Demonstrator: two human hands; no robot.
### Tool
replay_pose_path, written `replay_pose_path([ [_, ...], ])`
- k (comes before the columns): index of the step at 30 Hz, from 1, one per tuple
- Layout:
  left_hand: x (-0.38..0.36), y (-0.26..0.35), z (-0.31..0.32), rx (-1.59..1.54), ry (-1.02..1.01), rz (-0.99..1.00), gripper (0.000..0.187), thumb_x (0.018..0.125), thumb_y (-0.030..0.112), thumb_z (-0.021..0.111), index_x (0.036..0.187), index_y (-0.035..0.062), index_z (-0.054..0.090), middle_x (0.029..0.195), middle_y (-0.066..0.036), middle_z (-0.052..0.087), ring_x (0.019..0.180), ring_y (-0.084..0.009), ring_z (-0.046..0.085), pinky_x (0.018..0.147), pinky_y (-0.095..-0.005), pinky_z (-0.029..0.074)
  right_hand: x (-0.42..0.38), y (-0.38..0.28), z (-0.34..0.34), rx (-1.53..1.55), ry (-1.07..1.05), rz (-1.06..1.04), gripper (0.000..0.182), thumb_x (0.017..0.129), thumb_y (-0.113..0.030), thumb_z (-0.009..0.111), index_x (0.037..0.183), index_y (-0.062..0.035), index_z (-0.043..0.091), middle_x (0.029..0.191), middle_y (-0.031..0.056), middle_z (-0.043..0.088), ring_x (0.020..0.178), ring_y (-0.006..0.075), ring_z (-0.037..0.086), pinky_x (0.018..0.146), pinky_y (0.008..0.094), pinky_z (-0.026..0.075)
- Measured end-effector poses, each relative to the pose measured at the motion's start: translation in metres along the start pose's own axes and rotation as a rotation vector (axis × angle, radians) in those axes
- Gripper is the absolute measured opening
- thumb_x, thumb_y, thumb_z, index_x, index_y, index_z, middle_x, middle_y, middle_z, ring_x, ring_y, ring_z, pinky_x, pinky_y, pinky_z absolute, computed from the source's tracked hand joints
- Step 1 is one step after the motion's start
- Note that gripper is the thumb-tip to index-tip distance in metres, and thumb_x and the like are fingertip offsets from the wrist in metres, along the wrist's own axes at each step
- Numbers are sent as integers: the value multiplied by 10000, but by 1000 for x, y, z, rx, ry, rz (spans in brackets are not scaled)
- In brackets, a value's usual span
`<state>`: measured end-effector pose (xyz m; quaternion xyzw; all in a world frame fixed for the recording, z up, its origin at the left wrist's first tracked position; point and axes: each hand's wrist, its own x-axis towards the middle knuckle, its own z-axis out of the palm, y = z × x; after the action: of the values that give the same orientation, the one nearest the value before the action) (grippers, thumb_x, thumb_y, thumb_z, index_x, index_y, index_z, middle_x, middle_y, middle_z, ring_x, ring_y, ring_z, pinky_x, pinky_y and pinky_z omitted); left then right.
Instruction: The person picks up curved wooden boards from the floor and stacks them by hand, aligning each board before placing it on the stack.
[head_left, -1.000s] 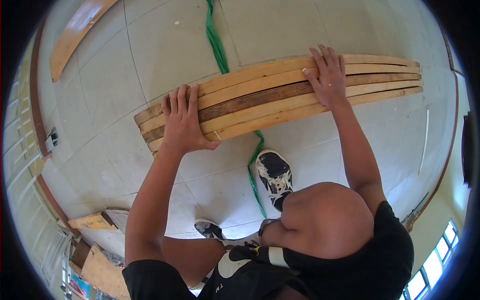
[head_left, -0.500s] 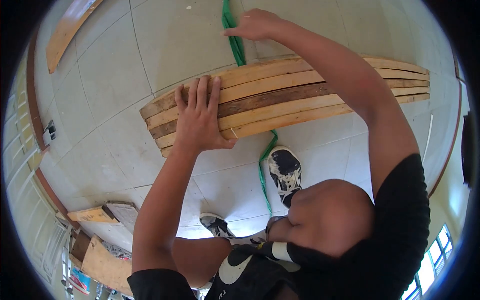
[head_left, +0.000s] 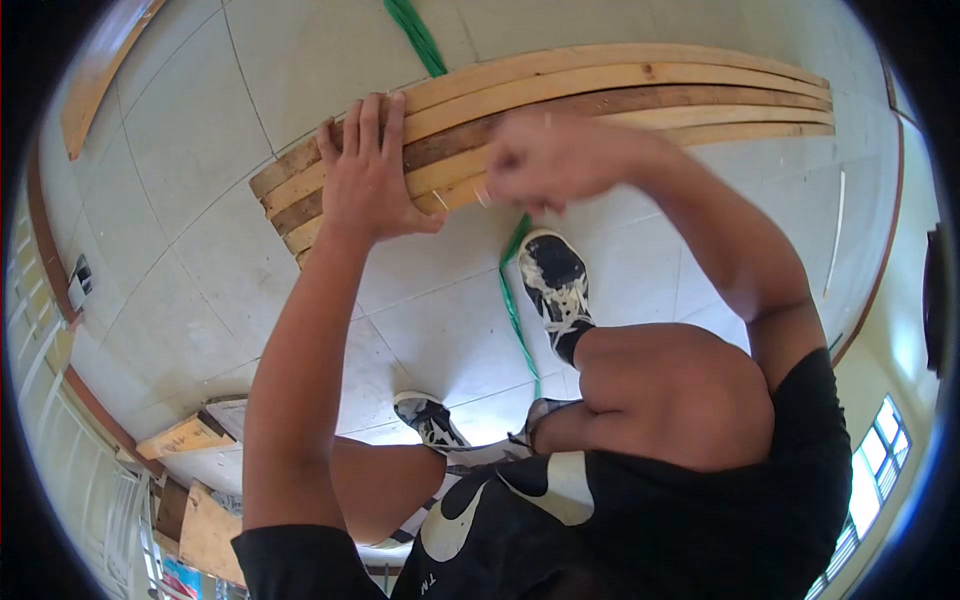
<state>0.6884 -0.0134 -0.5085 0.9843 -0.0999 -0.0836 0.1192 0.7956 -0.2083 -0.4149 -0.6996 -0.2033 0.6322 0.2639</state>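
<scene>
Several long, curved wooden boards (head_left: 720, 95) lie side by side in a bundle on the tiled floor. My left hand (head_left: 365, 180) rests across the bundle's left part, fingers stretched over the boards and thumb out along the near side. Above the boards' near edge, my right hand (head_left: 560, 160) is smeared by motion; its fingers look bent, but whether they hold anything cannot be made out. A green plastic strip (head_left: 415, 35) reaches the far side of the boards. A green length (head_left: 513, 300) also emerges on the near side, passing beside my shoe.
My black-and-white shoes (head_left: 553, 270) are close to the boards' near side. Another wooden board (head_left: 100, 75) lies at the upper left. Wood pieces (head_left: 185, 437) sit by the lower-left wall, near white metal railings (head_left: 45, 400).
My right hand has come from beside the far green strip back toward me, over the boards' near edge. My left hand stays on the boards. The view has shifted slightly.
</scene>
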Motion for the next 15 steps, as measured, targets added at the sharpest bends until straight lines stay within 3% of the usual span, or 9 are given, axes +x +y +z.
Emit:
replay_pose_path([
  [1,0,0,0,5,22,-3,1226,413,549,767,1411,57,253,1355,-162,319,1297,-326,286,1029,-607,202,3,28,25,62,-107,44,296,860,-302,593,833,-10,637,667,97,632,476,148,572,465,278,453],
  [3,0,0,3,7,52,16,1222,418,545,767,1413,60,248,1355,-160,318,1297,-326,285,1026,-610,205,12,70,83,168,-65,226,304,849,-296,615,948,-8,613,719,130,645,467,202,584,507,321,490],
  [5,-1,3,3,15,75,37,1218,422,540,766,1415,64,243,1355,-158,318,1297,-326,285,1023,-613,207,21,108,138,-29,-74,167,402,817,-296,629,1050,26,566,944,214,640,681,279,664,626,355,541],
  [6,-1,2,3,39,76,31,1218,426,540,766,1415,66,239,1355,-158,317,1294,-326,289,1023,-613,209,26,119,156,-29,-66,157,402,817,-296,629,1050,26,566,944,214,640,681,279,664,626,355,541],
  [8,-4,4,3,69,58,35,1217,429,540,766,1416,67,234,1355,-158,317,1291,-325,292,1022,-613,210,31,134,189,-369,234,64,453,782,-266,661,1131,-6,535,1054,236,600,856,347,646,755,409,533],
  [11,-2,5,3,74,69,38,1213,434,543,764,1415,66,234,1356,-162,315,1285,-327,301,1025,-609,210,51,141,200,-271,404,-51,384,753,-200,642,1069,7,574,1015,232,608,949,383,604,830,435,502],
  [15,-1,4,2,81,58,23,1219,432,541,767,1418,66,230,1351,-167,316,1290,-326,294,1036,-600,201,73,164,233,-342,299,-186,324,740,-171,609,1006,15,606,1000,225,612,913,383,610,826,432,504],
])
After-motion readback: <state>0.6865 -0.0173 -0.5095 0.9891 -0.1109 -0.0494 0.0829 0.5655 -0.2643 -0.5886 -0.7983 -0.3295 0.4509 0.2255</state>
